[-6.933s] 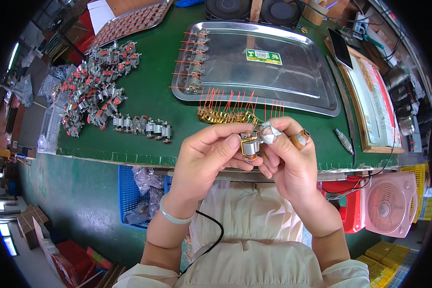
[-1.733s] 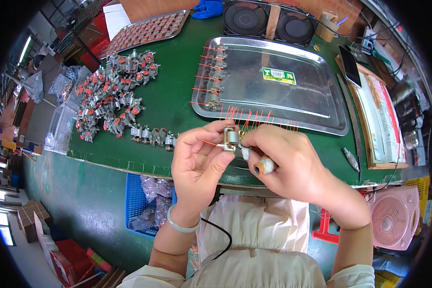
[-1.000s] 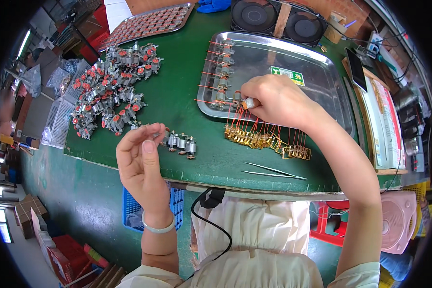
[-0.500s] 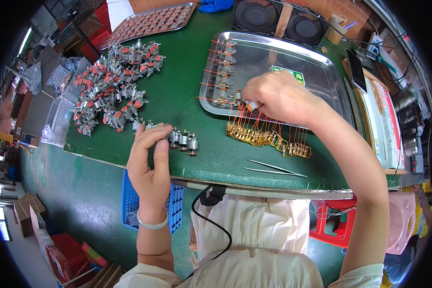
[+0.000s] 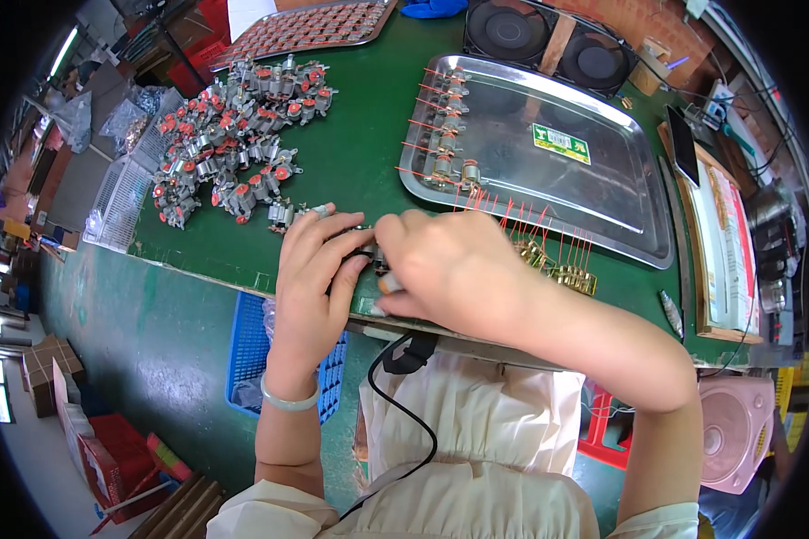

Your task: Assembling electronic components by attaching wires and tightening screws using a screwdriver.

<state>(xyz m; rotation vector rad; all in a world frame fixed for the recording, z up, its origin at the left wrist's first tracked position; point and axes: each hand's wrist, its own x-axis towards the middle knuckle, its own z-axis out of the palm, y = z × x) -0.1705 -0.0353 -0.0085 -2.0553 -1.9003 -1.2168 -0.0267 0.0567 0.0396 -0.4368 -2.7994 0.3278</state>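
Observation:
A row of small silver motors lies near the table's front edge, mostly covered by my hands. My left hand is curled over this row, its fingers and thumb closed about the motors. From the right, my right hand meets it, fingers bent round a small motor at the row's end; the grip is partly hidden. White wraps cover some right fingertips. Brass-coloured terminals on red wires hang by the near rim of a metal tray, partly behind my right forearm. Motors with red wires line the tray's left side.
A heap of motors with red caps covers the table's left part. Behind it lies another filled tray. Two black round fans stand at the back. Tweezers lie at right, near a phone. A blue basket is below the edge.
My right hand has left the tray's corner and come down left to the row of motors. A motor stays at that corner. My left hand has closed in on the row.

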